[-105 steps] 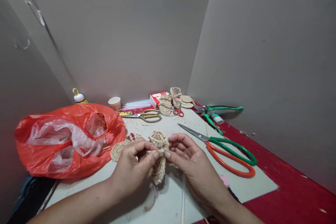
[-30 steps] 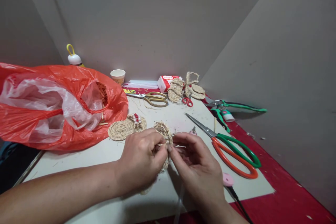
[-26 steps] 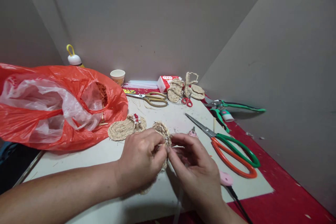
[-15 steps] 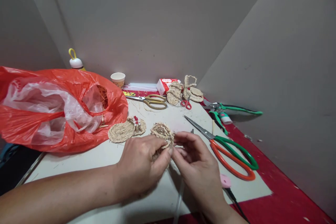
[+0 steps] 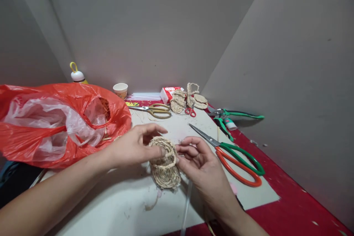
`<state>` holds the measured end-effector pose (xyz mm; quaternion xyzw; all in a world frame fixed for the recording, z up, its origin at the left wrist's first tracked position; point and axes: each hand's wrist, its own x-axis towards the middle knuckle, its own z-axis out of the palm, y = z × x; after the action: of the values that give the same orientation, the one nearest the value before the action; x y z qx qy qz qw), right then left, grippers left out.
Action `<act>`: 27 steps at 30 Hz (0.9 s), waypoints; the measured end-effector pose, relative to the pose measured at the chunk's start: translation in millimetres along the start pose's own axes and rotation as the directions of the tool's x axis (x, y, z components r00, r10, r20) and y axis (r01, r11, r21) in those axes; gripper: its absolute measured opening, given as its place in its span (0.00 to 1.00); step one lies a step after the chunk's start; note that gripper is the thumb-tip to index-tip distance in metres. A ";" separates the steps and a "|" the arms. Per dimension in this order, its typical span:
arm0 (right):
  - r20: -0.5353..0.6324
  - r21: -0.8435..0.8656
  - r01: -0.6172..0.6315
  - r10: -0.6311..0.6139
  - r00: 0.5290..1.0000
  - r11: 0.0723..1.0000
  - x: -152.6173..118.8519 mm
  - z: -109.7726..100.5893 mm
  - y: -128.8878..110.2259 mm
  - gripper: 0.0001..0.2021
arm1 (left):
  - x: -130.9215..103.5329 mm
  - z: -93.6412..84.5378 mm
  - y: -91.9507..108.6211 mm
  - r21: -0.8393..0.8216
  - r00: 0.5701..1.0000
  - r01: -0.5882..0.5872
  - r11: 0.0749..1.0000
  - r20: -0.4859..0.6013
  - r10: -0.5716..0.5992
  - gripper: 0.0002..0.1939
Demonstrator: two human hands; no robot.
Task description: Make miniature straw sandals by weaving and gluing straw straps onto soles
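Observation:
A small woven straw slipper (image 5: 166,175) is held over the board, its coiled face and cross strap turned toward me. My left hand (image 5: 135,145) grips it from the left, thumb pressed on it near the strap and the index finger stretched past its upper edge. At the slipper's right edge, by the strap's end, my right hand (image 5: 200,160) pinches with thumb and fingertips. A loose straw end (image 5: 152,205) lies below the slipper. Under my right wrist, a clear glue stick (image 5: 187,206) lies on the board.
Large scissors (image 5: 239,162) with green and orange handles lie at right, beyond them green-handled pruners (image 5: 240,114). Gold-handled scissors (image 5: 159,111), a paper cup (image 5: 120,90) and straw pieces (image 5: 177,101) stand at the back. A red plastic bag (image 5: 116,118) fills the left.
The slipper has been turned so its coiled face and strap now show. My left hand has shifted left with its fingers more spread, and it now covers the beaded slipper behind.

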<state>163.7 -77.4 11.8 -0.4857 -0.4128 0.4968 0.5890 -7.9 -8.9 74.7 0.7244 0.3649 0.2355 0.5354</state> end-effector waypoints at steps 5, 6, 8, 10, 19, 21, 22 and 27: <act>0.033 0.074 -0.026 0.024 0.999 0.997 0.9 2.7 -5.8 0.17 | 6.5 -0.3 -9.1 -0.288 0.982 0.158 0.945 0.150 -0.118 0.14; 0.033 0.088 -0.029 0.026 0.999 0.996 1.2 2.9 -7.1 0.18 | 6.6 -1.5 -8.9 -0.317 0.980 0.174 0.932 0.147 -0.133 0.13; 0.028 0.102 -0.047 0.044 0.999 0.994 1.8 3.0 -9.7 0.18 | 6.7 -4.6 -7.9 -0.365 0.974 0.207 0.908 0.164 -0.156 0.11; 0.030 0.121 -0.077 0.074 0.997 0.990 2.3 2.8 -11.4 0.18 | 6.9 -6.9 -7.1 -0.388 0.968 0.230 0.893 0.185 -0.170 0.11; 0.061 0.197 -0.162 0.153 0.986 0.967 2.6 5.1 -8.2 0.18 | 5.0 1.1 -10.8 -0.281 0.976 0.181 0.942 0.168 -0.137 0.18; 0.074 0.206 -0.172 0.160 0.984 0.963 2.4 5.1 -6.0 0.17 | 5.5 2.0 -12.5 -0.276 0.974 0.185 0.943 0.179 -0.139 0.17; 0.077 0.207 -0.172 0.159 0.984 0.963 2.4 4.9 -5.0 0.17 | 5.8 2.3 -13.2 -0.279 0.975 0.181 0.943 0.179 -0.134 0.17; 0.092 0.174 -0.141 0.126 0.988 0.975 2.6 3.9 -3.0 0.15 | 5.9 6.7 -17.7 -0.246 0.982 0.157 0.956 0.141 -0.125 0.19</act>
<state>160.9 -74.3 15.4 -0.4367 -0.3560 0.5897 0.5786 -4.2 -5.5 55.5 0.6344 0.3482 0.1965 0.6616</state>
